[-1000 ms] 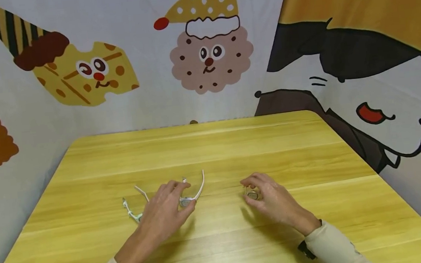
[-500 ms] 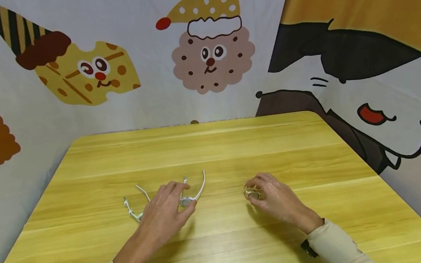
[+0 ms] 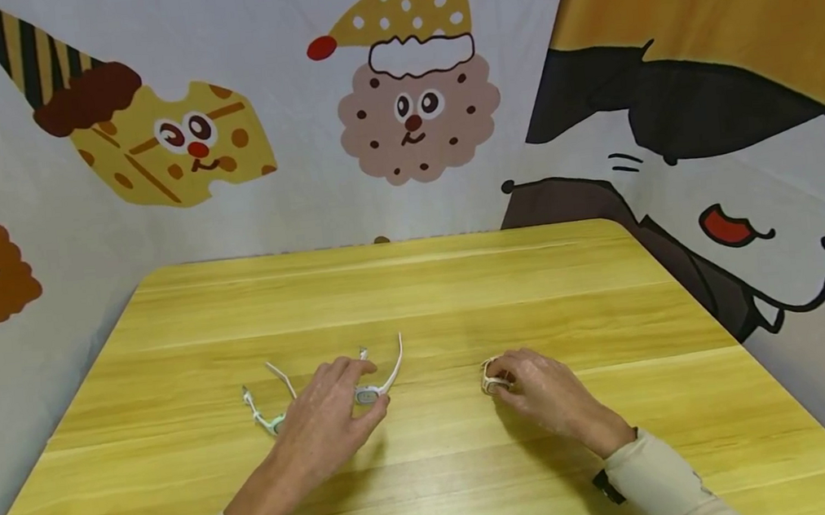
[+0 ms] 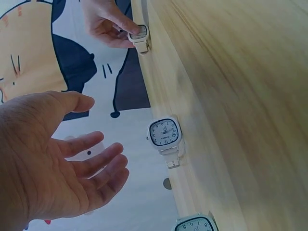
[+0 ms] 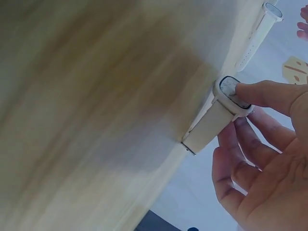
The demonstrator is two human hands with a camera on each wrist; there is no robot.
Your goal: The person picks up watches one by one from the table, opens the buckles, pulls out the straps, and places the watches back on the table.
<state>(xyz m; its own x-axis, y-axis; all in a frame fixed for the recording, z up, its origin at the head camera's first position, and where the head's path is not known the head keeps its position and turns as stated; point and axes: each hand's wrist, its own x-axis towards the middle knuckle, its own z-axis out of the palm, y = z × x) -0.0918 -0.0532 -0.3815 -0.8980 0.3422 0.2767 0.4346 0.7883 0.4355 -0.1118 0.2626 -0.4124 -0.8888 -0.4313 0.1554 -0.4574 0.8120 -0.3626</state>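
A cream wristwatch (image 3: 496,384) (image 5: 209,126) is pinched in my right hand (image 3: 548,391), the thumb lying over its face and the fingers behind it. Its buckled strap end reaches the tabletop in the right wrist view. My left hand (image 3: 323,416) (image 4: 62,156) hovers with fingers spread, holding nothing. Nearest to it is a white wristwatch (image 3: 367,395) (image 4: 164,132) with a square face, standing on the table with its strap unfastened. Left of that, a pale green wristwatch (image 3: 274,424) (image 4: 196,224) is partly hidden behind the left hand in the head view.
All of this is on a yellow wood-grain table (image 3: 415,290). Behind the table's far edge hangs a cloth (image 3: 305,209) printed with cartoon figures. A dark band (image 3: 608,487) shows by the right sleeve (image 3: 660,473).
My right hand has shifted slightly right and lower with the cream watch, and its fingers have closed in around it. The left hand has barely moved.
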